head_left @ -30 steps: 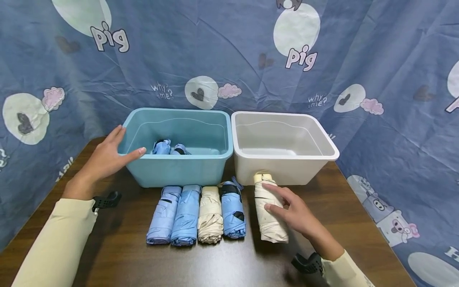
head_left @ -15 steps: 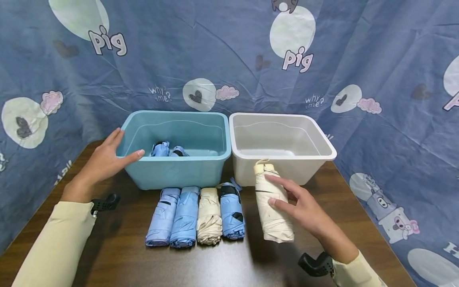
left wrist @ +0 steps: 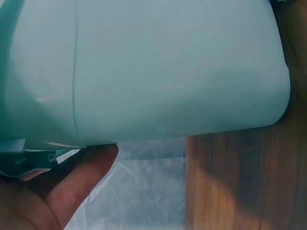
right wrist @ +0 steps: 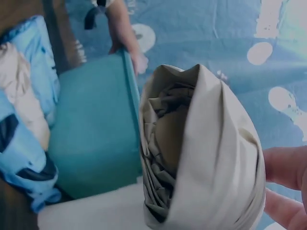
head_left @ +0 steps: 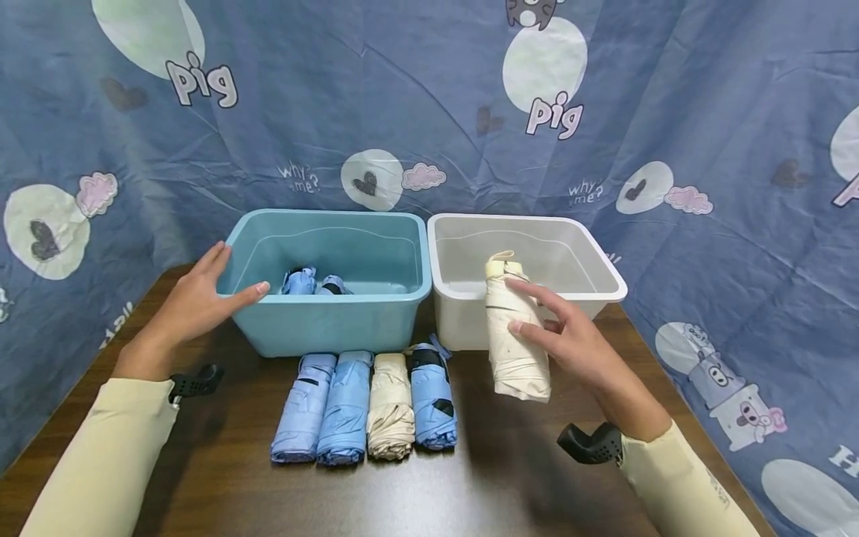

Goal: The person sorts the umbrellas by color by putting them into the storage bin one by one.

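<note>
My right hand (head_left: 577, 335) holds a folded cream umbrella (head_left: 513, 343), thumb on the near side. The umbrella is off the table, tilted, its pale yellow handle end above the front rim of the white bin (head_left: 463, 321). In the right wrist view, the rolled open end of the umbrella (right wrist: 216, 158) faces the camera. My left hand (head_left: 194, 306) rests at the left front corner of the teal bin (head_left: 335, 328), fingers extended along its rim. The left wrist view shows the thumb (left wrist: 91, 177) against the bin wall. Two blue folded umbrellas (head_left: 300, 280) lie inside the teal bin.
In front of the bins, a row of folded umbrellas lies on the brown wooden table (head_left: 403, 500): blue ones (head_left: 345, 410) and a cream one (head_left: 391, 410). Both bins stand side by side. A blue printed cloth (head_left: 376, 97) hangs behind the table.
My right hand has lifted the cream umbrella from the table and carried it up and forward to the white bin's front rim. My left hand has stayed at the teal bin.
</note>
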Demonstrator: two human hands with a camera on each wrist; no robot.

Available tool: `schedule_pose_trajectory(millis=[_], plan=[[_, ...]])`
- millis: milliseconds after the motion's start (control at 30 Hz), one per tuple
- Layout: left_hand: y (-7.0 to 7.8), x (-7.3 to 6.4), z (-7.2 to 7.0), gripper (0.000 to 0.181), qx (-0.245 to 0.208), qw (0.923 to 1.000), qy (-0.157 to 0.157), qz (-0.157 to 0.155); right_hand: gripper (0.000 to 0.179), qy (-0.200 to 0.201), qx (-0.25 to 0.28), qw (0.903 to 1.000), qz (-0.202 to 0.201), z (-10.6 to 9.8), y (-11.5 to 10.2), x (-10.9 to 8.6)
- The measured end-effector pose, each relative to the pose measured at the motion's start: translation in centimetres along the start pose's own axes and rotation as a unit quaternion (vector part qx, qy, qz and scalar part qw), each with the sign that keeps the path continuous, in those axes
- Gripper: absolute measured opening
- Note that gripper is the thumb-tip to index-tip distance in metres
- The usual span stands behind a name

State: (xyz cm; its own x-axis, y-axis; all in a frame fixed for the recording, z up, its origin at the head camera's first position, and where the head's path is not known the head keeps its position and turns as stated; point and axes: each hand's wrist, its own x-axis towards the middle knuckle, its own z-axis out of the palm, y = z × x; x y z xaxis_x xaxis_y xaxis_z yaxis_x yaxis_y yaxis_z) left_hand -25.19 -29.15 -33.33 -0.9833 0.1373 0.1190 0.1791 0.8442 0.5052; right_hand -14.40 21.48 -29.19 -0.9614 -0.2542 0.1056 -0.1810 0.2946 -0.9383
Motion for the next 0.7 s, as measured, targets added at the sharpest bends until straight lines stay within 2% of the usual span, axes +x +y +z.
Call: schedule_pose_trajectory(millis=[167,433,700], plan=[[0.0,-0.1,0.2,0.105,0.001,1.0,-0.004,0.0,0.058,0.022,-0.008,0.9997,0.011,-0.7,-0.2,1.5],[-0.1,-0.1,-0.1,0.103,-0.001,0.9999,0.011,0.008,0.058,0.044,-0.018,0.9987,0.017,-1.8,-1.3,4.7],[-0.1,-0.1,-0.1,0.105,-0.001,1.0,-0.003,-0.001,0.057,0.072,-0.054,0.9956,0.026,-2.6,-1.5,7.7]])
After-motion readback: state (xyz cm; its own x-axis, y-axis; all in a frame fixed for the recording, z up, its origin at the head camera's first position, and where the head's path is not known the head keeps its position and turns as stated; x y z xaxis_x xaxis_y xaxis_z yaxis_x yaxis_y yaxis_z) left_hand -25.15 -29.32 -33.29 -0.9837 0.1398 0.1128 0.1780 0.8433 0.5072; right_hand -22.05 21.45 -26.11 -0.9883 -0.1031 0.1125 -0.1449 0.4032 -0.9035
